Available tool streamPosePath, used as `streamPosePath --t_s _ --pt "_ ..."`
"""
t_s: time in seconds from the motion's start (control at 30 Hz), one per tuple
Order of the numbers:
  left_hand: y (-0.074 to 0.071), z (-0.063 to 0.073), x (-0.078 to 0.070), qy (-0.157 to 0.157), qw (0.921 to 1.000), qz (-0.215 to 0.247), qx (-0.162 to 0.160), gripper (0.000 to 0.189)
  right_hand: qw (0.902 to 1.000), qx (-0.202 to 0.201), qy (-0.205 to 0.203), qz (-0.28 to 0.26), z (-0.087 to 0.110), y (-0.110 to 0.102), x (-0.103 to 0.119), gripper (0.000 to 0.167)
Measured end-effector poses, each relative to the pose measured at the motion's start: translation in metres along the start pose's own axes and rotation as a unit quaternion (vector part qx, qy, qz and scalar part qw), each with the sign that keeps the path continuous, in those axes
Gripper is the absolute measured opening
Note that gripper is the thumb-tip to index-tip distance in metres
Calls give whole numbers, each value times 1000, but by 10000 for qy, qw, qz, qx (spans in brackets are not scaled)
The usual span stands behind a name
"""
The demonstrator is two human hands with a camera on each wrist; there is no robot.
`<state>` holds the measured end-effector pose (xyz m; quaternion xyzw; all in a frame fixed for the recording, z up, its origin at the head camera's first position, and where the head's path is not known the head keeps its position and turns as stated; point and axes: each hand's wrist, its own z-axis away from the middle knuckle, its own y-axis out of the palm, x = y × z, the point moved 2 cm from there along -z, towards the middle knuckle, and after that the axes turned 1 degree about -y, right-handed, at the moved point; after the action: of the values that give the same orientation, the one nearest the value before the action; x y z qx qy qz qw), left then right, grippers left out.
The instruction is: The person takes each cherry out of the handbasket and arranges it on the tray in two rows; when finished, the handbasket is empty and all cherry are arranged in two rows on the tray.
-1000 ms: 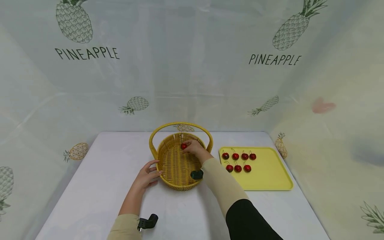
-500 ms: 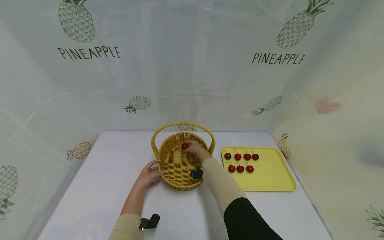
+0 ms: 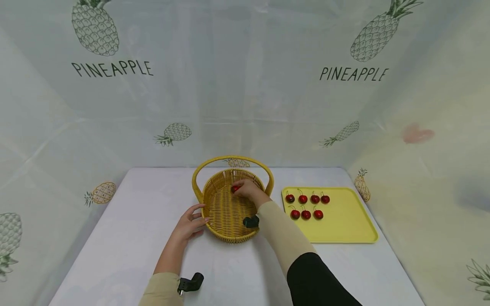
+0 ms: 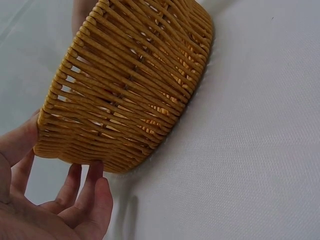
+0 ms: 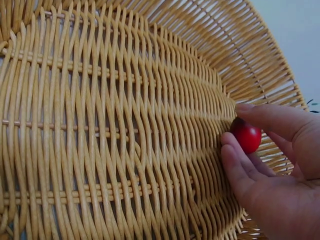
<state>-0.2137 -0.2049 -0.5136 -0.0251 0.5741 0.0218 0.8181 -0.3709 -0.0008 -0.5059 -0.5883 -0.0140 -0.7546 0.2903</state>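
A round yellow wicker basket (image 3: pixel 229 212) with a tall arched handle stands mid-table. My left hand (image 3: pixel 190 223) holds its left side, one digit at the rim and other fingertips low against the outer wall in the left wrist view. Inside the basket, my right hand (image 3: pixel 248 190) pinches a red cherry (image 5: pixel 246 136) between thumb and fingers, close to the woven bottom near the back wall. No other cherry shows on the visible part of the bottom. Part of the held cherry is hidden by the fingers.
Right of the basket lies a yellow tray (image 3: pixel 346 216). Several cherries (image 3: pixel 303 199) with stems sit in two rows on its left half. The white table (image 3: pixel 115 238) meets a pineapple-printed curtain (image 3: pixel 237 85) behind. The basket handle (image 3: pixel 232 157) arches above the right hand.
The right hand's cherry has sunk slightly toward the basket bottom and shows less between the fingers. The left hand keeps its place at the basket. The head view has shifted slightly.
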Motion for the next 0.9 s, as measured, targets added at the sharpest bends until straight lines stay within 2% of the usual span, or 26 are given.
streamPosePath --t_s 0.13,0.23,0.5,0.9 --pt "1 0 0 4 10000 16 65 59 9975 366 -26 -609 4 -1 2 44" --pt "1 -1 1 -2 10000 29 52 60 9950 527 -61 -851 6 -1 2 41" --pt "2 -1 1 -8 10000 -29 65 59 9941 477 -270 -932 15 -4 2 36" --pt "1 0 0 -59 9999 -37 110 60 9942 497 -613 -728 48 -9 9 21"
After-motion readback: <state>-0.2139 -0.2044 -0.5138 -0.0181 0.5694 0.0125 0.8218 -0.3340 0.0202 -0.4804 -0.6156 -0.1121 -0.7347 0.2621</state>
